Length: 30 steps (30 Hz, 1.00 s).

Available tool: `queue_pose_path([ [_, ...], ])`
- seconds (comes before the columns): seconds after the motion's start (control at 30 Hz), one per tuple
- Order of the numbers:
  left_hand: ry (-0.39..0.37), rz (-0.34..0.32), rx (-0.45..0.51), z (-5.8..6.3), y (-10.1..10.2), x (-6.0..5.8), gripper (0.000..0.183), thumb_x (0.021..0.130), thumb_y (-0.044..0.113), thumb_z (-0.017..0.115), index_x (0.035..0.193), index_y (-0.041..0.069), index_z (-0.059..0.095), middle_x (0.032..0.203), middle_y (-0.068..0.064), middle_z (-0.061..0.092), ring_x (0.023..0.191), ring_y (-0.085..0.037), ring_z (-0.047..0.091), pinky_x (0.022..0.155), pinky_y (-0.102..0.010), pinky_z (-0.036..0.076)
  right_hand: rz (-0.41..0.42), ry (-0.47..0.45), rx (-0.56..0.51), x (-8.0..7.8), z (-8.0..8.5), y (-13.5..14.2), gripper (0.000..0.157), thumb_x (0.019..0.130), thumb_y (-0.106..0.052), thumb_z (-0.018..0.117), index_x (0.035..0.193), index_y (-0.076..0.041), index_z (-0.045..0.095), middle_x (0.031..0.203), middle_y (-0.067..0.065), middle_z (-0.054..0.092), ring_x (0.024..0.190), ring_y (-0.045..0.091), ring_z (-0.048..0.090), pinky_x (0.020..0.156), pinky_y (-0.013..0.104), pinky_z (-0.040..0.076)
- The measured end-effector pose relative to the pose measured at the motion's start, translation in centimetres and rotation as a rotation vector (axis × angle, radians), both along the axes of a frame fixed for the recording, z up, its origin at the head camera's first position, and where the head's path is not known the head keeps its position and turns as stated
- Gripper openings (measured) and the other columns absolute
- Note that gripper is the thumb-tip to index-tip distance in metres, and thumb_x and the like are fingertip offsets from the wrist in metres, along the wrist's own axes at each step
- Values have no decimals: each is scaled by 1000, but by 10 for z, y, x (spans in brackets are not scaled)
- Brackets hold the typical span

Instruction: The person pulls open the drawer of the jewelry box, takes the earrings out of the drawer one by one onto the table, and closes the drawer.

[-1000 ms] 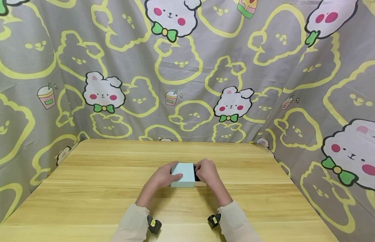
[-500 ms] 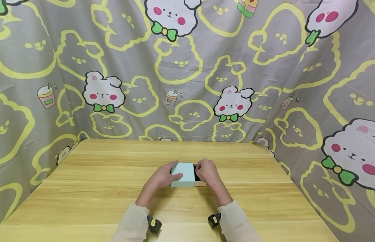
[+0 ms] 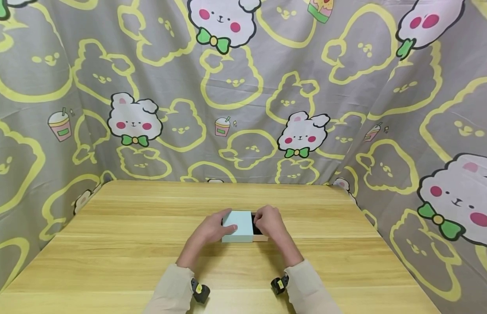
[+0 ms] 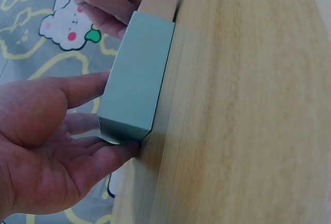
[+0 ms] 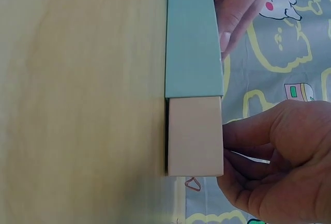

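A drawer-style gift box lies on the table, with a pale blue sleeve [image 3: 243,220] and a peach drawer [image 5: 195,137] pulled partly out to the right. The drawer's inside looks black from the head view. My left hand [image 3: 210,227] grips the sleeve's left part, thumb lying on top and other fingers around the end and far side. Over the drawer's open part, my right hand [image 3: 269,222] reaches down with bent fingers. Its fingertips are hidden behind the drawer's wall, so I cannot tell what they pinch. A small looped pull [image 5: 193,184] sticks out from the drawer's end.
The box rests on a wide wooden table [image 3: 149,209]. Grey curtains [image 3: 243,161] printed with rabbits and yellow outlines hang behind the table and along both sides. Black wrist cameras [image 3: 200,293] are strapped at both beige sleeves.
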State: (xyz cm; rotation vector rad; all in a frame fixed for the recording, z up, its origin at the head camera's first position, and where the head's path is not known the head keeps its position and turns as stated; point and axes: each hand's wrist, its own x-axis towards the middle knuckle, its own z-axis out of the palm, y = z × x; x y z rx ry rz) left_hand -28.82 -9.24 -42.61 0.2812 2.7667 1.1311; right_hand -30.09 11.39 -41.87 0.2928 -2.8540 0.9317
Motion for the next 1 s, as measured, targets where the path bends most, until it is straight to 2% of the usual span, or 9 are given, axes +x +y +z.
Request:
queue_pose_path([
  [0.17,-4,-2,-1,0,1,0,67,96,36,70,153,12,45,150,-20,52,134,-37,52,106,-55,44,3,-19,-39,0,2,3,16,79,6,73,68,-7,74,81,5,74,76,18,63,66,31,53],
  [0.37,-4,1,-2,0,2,0,67,96,36,70,153,12,45,151,-20,51,135,-37,51,108,-56,43,-4,-48,-74,-2,5,8,13,77,4,76,71,-7,74,73,0,70,69,14,57,62,27,49],
  [0.67,0,7,4,-1,2,0,67,96,35,70,153,12,45,150,-21,51,136,-40,50,107,-57,43,-28,-33,-55,-4,11,16,13,76,2,77,70,-9,75,67,-4,69,70,14,58,71,31,51],
  [0.9,8,7,5,-1,1,1,66,96,35,70,153,12,46,150,-22,52,134,-40,52,106,-57,44,-40,-35,-74,-4,15,24,10,76,1,77,72,-8,75,69,-2,70,69,15,59,67,30,49],
  [1.0,8,5,9,0,1,1,66,96,34,70,153,11,46,150,-22,52,134,-40,51,106,-57,44,-61,-31,-66,-5,14,28,10,75,0,77,71,-9,75,69,-3,71,70,14,59,69,30,49],
])
